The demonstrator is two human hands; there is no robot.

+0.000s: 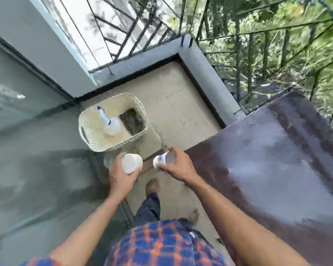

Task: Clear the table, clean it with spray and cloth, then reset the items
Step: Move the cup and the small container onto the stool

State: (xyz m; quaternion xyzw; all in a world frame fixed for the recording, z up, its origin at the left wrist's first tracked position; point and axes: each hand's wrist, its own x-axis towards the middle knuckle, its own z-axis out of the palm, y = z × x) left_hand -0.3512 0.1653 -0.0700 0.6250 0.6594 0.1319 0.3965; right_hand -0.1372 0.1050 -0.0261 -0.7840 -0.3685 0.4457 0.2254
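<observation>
Balcony, beside the brown table (277, 150): your left hand (121, 177) grips a white cup (132, 163), right hand (179, 167) pinches a printed cup (161, 162) by its rim; that pinch could slip over the basket (104, 146)

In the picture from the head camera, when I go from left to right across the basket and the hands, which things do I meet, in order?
Spray bottle in the white basket → white cup in the left hand → blue-printed cup in the right hand → brown table.
</observation>
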